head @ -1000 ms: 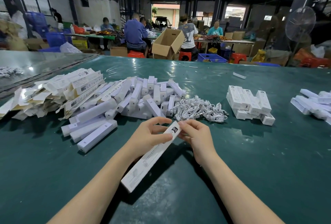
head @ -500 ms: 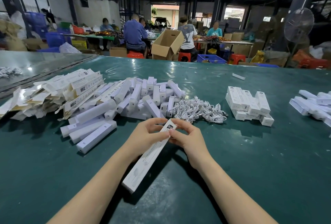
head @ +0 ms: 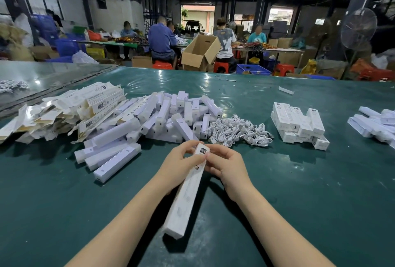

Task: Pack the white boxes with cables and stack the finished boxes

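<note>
White cardboard: a long box (head: 188,187) slants above the near counter (head: 299,192), its far end held by both hands. The left hand (head: 181,164) grips it and the right hand (head: 226,166) pinches it, apparently closing the flap. Next it likely goes right, onto the stack of finished boxes (head: 299,124) beyond the heap of cables (head: 239,131). Far behind, workers (head: 161,40) sit in a dim workshop.

I get one wide head-worn view, facing forward and down; the left hand (head: 181,167) and right hand (head: 229,166) sit close below it, worktop (head: 303,183) stretching beyond them.
</note>
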The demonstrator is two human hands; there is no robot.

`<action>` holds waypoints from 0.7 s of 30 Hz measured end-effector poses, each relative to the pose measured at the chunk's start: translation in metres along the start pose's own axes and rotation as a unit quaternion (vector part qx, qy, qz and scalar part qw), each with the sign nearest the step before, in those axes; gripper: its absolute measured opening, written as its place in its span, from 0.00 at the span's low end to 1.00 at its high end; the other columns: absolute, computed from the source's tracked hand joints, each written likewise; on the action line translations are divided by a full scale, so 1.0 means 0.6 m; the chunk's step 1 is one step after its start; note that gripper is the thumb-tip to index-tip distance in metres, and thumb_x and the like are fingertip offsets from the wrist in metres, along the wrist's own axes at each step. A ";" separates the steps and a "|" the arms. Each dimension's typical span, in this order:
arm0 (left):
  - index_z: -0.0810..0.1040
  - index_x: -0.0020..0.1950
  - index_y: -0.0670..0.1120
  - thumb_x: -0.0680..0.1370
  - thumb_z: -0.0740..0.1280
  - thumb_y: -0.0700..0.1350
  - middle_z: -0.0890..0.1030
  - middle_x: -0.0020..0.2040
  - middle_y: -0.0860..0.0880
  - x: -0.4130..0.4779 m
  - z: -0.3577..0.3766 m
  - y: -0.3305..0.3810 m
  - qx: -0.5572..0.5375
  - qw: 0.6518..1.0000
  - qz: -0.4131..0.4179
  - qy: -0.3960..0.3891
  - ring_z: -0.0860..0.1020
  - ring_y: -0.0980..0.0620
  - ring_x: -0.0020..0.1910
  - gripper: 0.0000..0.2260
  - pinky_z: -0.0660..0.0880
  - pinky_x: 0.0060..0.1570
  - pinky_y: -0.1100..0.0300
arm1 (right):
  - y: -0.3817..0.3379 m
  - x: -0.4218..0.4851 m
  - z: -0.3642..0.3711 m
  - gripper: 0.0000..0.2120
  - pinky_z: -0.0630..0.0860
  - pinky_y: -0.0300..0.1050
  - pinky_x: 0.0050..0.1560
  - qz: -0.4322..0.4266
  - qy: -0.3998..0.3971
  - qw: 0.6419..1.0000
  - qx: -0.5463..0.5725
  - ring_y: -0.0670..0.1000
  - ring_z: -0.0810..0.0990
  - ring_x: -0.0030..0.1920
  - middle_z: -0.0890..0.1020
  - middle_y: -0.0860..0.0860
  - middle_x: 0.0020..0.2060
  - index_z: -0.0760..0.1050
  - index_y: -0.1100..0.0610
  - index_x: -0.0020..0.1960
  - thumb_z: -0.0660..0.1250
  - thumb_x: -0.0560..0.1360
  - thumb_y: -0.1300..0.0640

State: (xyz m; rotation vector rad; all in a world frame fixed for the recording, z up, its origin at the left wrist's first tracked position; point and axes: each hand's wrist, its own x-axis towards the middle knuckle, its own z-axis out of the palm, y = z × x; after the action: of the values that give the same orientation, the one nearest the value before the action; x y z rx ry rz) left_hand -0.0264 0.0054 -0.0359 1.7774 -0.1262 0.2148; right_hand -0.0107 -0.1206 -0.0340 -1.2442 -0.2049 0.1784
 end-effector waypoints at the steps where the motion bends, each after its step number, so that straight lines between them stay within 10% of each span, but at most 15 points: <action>1: 0.76 0.48 0.55 0.66 0.67 0.49 0.78 0.45 0.50 0.001 0.002 0.000 0.004 1.000 0.003 0.028 0.77 0.55 0.38 0.11 0.74 0.42 0.67 | -0.001 0.003 -0.003 0.08 0.78 0.38 0.38 -0.004 0.010 1.000 -0.017 0.48 0.80 0.38 0.81 0.53 0.41 0.78 0.59 0.47 0.64 0.73 0.70; 5: 0.69 0.47 0.51 0.75 0.66 0.37 0.75 0.45 0.48 0.012 -0.018 -0.002 -0.096 0.968 -0.024 0.231 0.78 0.50 0.38 0.10 0.78 0.27 0.55 | -0.001 0.004 -0.018 0.10 0.74 0.39 0.42 -0.095 0.013 0.955 -0.282 0.42 0.74 0.37 0.77 0.48 0.44 0.74 0.51 0.55 0.66 0.75 0.58; 10: 0.69 0.44 0.58 0.77 0.65 0.37 0.75 0.45 0.50 0.015 -0.037 -0.003 -0.188 0.917 -0.007 0.352 0.78 0.55 0.40 0.14 0.75 0.24 0.63 | -0.001 -0.005 -0.030 0.14 0.72 0.48 0.49 -0.212 -0.075 0.768 -0.599 0.52 0.77 0.48 0.81 0.50 0.47 0.75 0.48 0.58 0.62 0.75 0.45; 15: 0.68 0.43 0.58 0.77 0.64 0.38 0.74 0.47 0.52 0.016 -0.032 -0.002 -0.235 0.885 0.002 0.402 0.76 0.57 0.42 0.14 0.77 0.27 0.62 | -0.008 -0.006 -0.036 0.15 0.71 0.46 0.49 -0.260 -0.007 0.749 -0.609 0.54 0.76 0.48 0.79 0.51 0.47 0.76 0.51 0.59 0.67 0.73 0.48; 21: 0.67 0.50 0.54 0.78 0.64 0.39 0.73 0.48 0.54 0.017 -0.027 -0.004 -0.240 0.888 0.011 0.392 0.75 0.57 0.44 0.11 0.80 0.35 0.58 | 0.002 -0.001 -0.027 0.13 0.71 0.45 0.46 -0.259 0.073 0.822 -0.502 0.52 0.75 0.39 0.80 0.52 0.40 0.79 0.58 0.53 0.72 0.69 0.61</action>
State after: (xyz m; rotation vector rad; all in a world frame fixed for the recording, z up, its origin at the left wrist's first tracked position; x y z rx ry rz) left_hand -0.0173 0.0224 -0.0329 1.0890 0.3589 0.8278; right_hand -0.0072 -0.1356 -0.0400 -2.1848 -0.5371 -0.5826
